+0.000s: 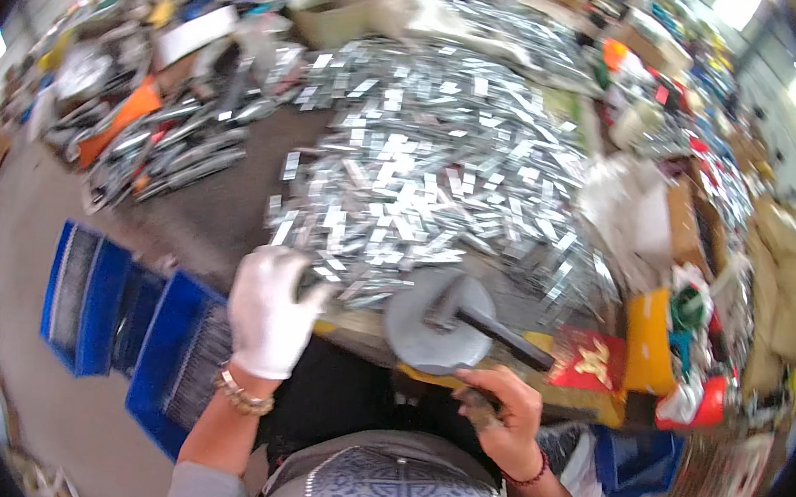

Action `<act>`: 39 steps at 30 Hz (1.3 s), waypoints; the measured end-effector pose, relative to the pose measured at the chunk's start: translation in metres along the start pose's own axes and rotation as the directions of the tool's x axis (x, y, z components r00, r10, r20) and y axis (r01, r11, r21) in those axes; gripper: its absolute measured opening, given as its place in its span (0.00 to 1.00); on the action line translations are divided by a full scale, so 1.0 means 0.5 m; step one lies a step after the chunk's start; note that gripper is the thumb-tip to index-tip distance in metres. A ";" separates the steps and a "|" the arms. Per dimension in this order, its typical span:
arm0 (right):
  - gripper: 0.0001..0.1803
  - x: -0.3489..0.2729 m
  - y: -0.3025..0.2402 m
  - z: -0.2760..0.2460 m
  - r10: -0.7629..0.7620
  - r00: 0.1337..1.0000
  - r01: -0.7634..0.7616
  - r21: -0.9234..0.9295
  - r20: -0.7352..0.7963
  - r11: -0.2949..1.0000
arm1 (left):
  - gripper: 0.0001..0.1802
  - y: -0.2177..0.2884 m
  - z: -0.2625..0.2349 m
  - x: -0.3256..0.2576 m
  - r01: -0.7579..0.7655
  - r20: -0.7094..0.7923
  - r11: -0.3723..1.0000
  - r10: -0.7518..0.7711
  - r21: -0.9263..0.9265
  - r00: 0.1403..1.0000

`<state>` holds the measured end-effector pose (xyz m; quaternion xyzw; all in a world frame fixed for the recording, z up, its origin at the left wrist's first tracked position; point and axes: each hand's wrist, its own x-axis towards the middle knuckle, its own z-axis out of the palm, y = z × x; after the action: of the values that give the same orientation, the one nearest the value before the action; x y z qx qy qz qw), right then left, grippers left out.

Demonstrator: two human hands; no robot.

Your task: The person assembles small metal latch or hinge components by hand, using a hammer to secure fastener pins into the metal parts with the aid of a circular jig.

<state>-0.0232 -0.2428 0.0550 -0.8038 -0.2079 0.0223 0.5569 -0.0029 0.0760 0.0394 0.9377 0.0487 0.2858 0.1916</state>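
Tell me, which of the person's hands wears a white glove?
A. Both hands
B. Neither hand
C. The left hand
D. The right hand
C: the left hand is in a white fabric glove at the edge of the heap of shiny metal strips, while the right hand is bare.

Two blue crates (101, 301) — one hammer (468, 318) — seemingly countless metal strips (424, 174).

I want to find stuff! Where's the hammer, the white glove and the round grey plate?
Hammer (450, 303): head view, on its metal head.
White glove (267, 313): head view, on the back of the left hand.
Round grey plate (413, 341): head view, on its bare near part.
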 end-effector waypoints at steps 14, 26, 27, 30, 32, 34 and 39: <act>0.17 0.086 0.083 -0.242 -0.102 0.922 -0.224 -0.730 -0.374 0.646 | 0.14 0.081 -0.033 0.008 0.040 0.070 0.922 -0.014 -0.386 0.997; 0.29 0.107 0.030 -0.181 0.080 0.958 -0.160 -0.284 -0.274 0.945 | 0.11 0.173 -0.007 0.033 -0.376 0.270 0.846 0.489 -0.378 0.830; 0.26 0.098 0.019 -0.151 0.145 0.960 -0.142 0.027 -0.241 0.989 | 0.10 0.172 0.000 0.036 -0.356 0.274 0.831 0.495 -0.428 0.825; 0.21 0.086 -0.001 -0.077 0.153 0.988 -0.152 0.209 0.010 0.966 | 0.10 0.162 0.009 0.028 -0.295 0.298 0.834 0.462 -0.466 0.835; 0.19 0.090 -0.007 -0.062 0.082 0.995 -0.085 0.049 0.051 0.995 | 0.11 0.150 0.010 0.023 -0.268 0.291 0.842 0.433 -0.468 0.853; 0.17 0.091 -0.011 -0.055 0.018 0.994 -0.006 -0.115 0.104 0.993 | 0.11 0.143 0.007 0.013 -0.245 0.290 0.866 0.393 -0.436 0.872; 0.22 0.093 -0.024 -0.052 -0.207 0.968 0.252 -0.590 0.144 0.767 | 0.12 0.135 0.007 0.007 -0.210 0.274 0.869 0.358 -0.449 0.893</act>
<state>0.0224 -0.2456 0.0847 -0.9063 -0.3202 -0.0851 0.2623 0.0007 0.0135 0.0647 0.9090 -0.1874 0.1443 0.3432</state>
